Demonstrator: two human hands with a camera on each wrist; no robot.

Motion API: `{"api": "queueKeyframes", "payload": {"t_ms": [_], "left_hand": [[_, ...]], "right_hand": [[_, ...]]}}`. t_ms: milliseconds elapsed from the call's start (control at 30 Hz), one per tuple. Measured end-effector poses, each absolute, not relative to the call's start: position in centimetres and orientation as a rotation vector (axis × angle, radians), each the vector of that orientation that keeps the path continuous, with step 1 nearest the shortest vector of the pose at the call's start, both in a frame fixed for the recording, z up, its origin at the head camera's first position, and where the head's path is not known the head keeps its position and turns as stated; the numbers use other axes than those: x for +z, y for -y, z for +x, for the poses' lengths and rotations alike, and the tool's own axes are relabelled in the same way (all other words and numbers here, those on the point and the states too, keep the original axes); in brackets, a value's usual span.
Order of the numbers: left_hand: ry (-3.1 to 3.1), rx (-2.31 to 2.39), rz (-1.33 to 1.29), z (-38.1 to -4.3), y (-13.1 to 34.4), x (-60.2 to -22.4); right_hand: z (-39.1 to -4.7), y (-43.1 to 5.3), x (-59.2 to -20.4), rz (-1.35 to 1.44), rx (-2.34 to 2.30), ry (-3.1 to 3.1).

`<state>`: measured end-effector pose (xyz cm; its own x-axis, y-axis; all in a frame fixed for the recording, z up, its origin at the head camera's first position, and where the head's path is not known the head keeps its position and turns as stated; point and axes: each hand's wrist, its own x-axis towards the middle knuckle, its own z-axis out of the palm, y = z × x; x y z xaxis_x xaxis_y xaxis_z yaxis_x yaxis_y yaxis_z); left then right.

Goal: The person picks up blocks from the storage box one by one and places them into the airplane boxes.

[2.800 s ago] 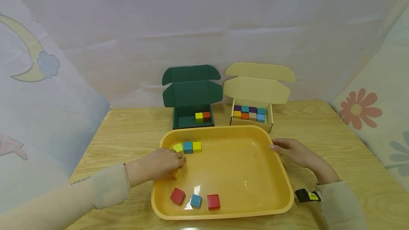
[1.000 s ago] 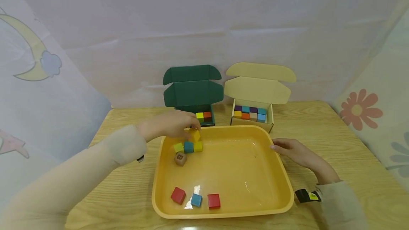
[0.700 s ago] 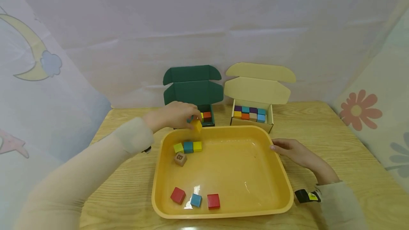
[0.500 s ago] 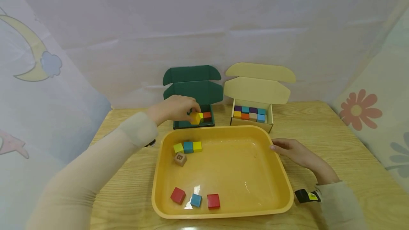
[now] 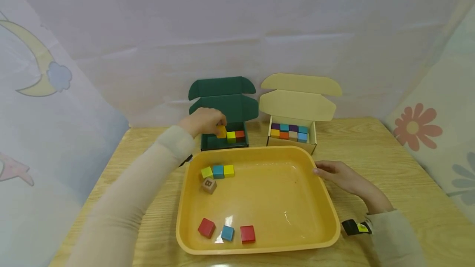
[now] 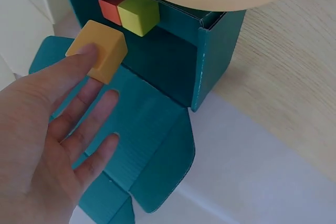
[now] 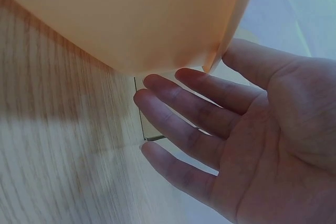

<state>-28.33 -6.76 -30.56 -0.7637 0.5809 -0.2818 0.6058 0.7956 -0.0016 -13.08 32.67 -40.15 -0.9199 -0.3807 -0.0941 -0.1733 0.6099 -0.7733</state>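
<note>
Between thumb and fingertips my left hand [image 5: 205,120] pinches an orange-yellow cube [image 6: 101,48], above the open green box [image 5: 205,142]. Inside that box a yellow cube [image 5: 231,136] and a red cube [image 5: 240,135] sit side by side at the right. My right hand [image 5: 341,176] holds the right rim of the yellow tray [image 5: 259,251], thumb over the edge and fingers loosely spread along the outer wall. In the tray's far left lie a yellow-green cube [image 5: 206,172], a blue cube [image 5: 218,171], a yellow cube [image 5: 229,170] and a wooden cube [image 5: 209,185] marked with a letter.
Near the tray's front lie a red cube [image 5: 206,228], a small blue cube [image 5: 227,233] and another red cube [image 5: 248,234]. A cream box [image 5: 298,106], lid raised, holds several coloured cubes in two rows. The wooden table [image 5: 371,143] meets a pale cloth behind.
My left hand has picked the orange-yellow cube out of the tray and carried it up and back to the green box. The wooden cube is now uncovered. My right hand stays in place.
</note>
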Motion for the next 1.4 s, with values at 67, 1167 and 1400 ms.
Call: {"api": "queueKeyframes", "payload": {"t_ms": [67,1167,1400], "left_hand": [[-2.726,-0.129,0.887,-28.6,6.8,-30.8],[-2.687,-0.707,1.092,-31.4,4.3,-36.0],[-2.673,-0.693,1.088,-31.3,3.9,-36.5]], "right_hand": [[-13.1,-32.6,-40.1,-0.457,-1.205,-2.589],[-12.7,-32.6,-40.4,-0.455,-1.208,-2.590],[-12.6,-32.5,-40.5,-0.450,-1.221,-2.572]]}}
